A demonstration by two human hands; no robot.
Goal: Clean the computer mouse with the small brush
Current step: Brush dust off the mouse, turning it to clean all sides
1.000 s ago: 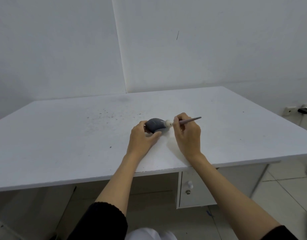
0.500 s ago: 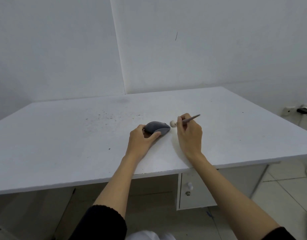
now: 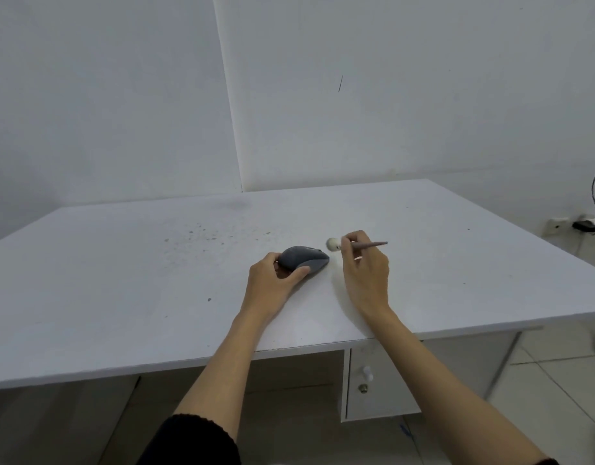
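A dark grey computer mouse (image 3: pixel 304 259) lies flat on the white desk (image 3: pixel 122 280), its front end pointing right. My left hand (image 3: pixel 272 283) grips the mouse's rear end, thumb along its near side. My right hand (image 3: pixel 365 270) holds a small brush (image 3: pixel 370 245) like a pen. The brush has a thin grey handle pointing right and a round white head (image 3: pixel 332 243). The white head hangs just right of and behind the mouse's front end, a small gap apart from it.
Dark specks of dirt (image 3: pixel 202 233) dot the desk behind and left of the mouse. A drawer with a white knob (image 3: pixel 367 372) sits under the desk's front edge. At the far right, a wall socket with a plug and black cable (image 3: pixel 584 225).
The mouse, tilted up on its side a second ago, has been lowered flat onto the desk. The brush head has lifted off the mouse and moved slightly right and back.
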